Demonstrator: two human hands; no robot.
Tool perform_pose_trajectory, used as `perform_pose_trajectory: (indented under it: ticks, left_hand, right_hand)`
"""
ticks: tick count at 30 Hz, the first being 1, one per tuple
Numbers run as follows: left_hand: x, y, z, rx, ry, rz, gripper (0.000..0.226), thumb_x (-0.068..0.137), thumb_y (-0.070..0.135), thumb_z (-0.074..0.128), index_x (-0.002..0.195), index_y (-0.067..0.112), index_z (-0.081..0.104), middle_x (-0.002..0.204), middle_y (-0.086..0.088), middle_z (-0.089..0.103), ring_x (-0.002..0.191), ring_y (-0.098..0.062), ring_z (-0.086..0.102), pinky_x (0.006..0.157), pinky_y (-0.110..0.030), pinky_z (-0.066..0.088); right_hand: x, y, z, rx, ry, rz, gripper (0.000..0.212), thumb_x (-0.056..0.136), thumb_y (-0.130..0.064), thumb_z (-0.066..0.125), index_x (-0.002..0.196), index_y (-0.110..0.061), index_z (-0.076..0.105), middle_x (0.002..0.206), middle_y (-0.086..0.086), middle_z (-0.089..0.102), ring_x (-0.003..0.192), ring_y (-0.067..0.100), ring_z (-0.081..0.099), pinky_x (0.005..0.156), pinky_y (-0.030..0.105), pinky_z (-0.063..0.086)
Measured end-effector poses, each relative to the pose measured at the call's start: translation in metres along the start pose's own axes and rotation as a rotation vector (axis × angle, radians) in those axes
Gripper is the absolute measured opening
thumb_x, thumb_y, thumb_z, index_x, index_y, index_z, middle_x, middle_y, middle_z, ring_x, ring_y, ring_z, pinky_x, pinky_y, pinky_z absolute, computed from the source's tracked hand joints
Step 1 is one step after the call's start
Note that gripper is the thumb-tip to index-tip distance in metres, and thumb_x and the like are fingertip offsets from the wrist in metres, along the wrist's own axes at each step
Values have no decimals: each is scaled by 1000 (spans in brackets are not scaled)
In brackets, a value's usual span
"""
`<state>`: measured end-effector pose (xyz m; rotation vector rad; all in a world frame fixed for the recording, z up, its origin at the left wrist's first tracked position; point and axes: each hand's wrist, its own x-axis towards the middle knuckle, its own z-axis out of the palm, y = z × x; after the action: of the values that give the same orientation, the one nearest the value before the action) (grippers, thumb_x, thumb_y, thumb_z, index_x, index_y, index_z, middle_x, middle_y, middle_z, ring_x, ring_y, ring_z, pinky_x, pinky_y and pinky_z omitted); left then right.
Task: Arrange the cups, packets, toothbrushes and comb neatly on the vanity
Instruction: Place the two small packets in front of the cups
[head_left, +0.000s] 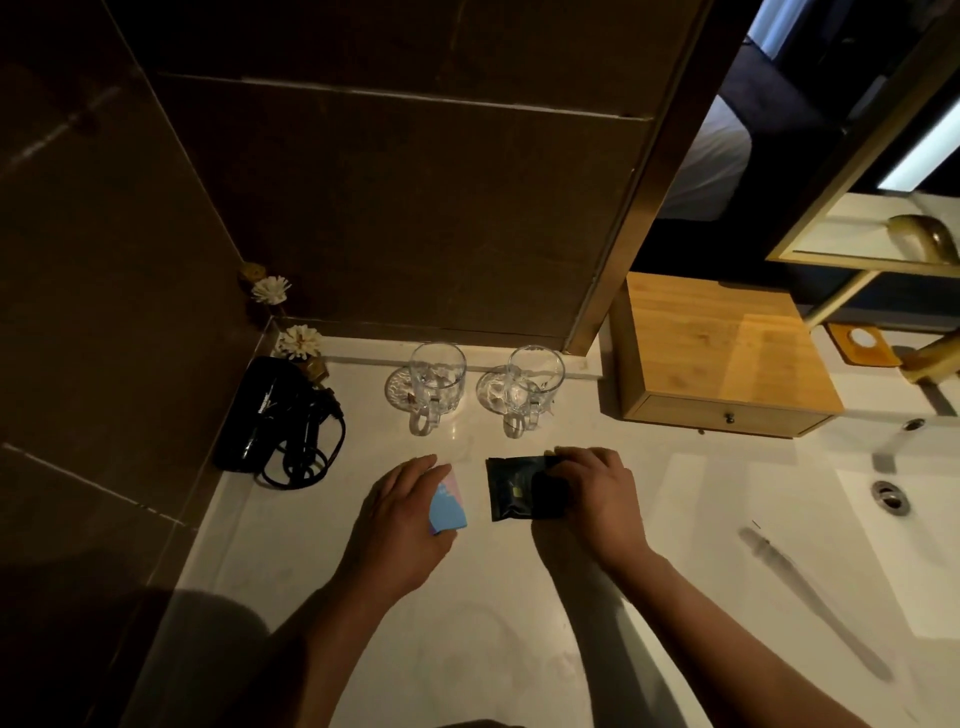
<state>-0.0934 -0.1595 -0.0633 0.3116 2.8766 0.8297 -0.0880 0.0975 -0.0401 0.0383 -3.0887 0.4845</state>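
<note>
Two clear glass mugs stand upright on glass coasters near the back wall, the left mug (435, 382) and the right mug (530, 387), handles toward me. In front of them my left hand (402, 512) grips a small blue and pink packet (449, 506) held at the white vanity top (291, 561). My right hand (592, 493) rests on the right part of a black packet (511, 488) that lies flat on the top, fingers pressing on it. No toothbrush or comb is clearly visible.
A black hair dryer with coiled cord (280, 421) lies at the left. Dried white flowers (298, 340) stand in the back corner. A wooden drawer box (717, 353) sits at the right, beside the sink basin (831, 545) with its drain (891, 496) and gold faucet (930, 358).
</note>
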Motion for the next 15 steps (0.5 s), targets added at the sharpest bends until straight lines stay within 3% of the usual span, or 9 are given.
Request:
perform_pose_trajectory:
  ticks: [3,6,11,15]
  left_hand:
    - [-2,-5,-2,-77,-5,-29,80,77,25,82,146,30,40,158,6,32,142,-21,36,110,-42,46]
    - [-3,-7,-2,-90,13,-91,88,73,36,85,147,30,38,158,4,30,142,-20,35,106,-40,50]
    - [0,-14,-2,-72,30,-98,82,74,42,83,145,25,44,158,3,35,140,-22,38,108,-43,48]
    - [2,-16,-2,-81,18,-67,76,75,34,84,142,24,50,161,6,33,141,-22,38,108,-42,48]
  right_hand:
    - [-3,-20,5,73,63,176,32,89,-40,61,116,-26,67,116,1,66,101,23,53,76,33,47]
    - [-6,-38,18,-45,10,143,50,85,-61,51,127,-33,59,126,1,61,110,26,53,84,39,50]
    - [2,-33,20,73,-131,-84,31,84,-33,67,114,-28,70,140,2,59,135,30,46,109,47,39]
    - [-8,-20,15,171,-73,-96,29,80,-20,74,109,-19,72,134,3,64,135,29,48,107,46,44]
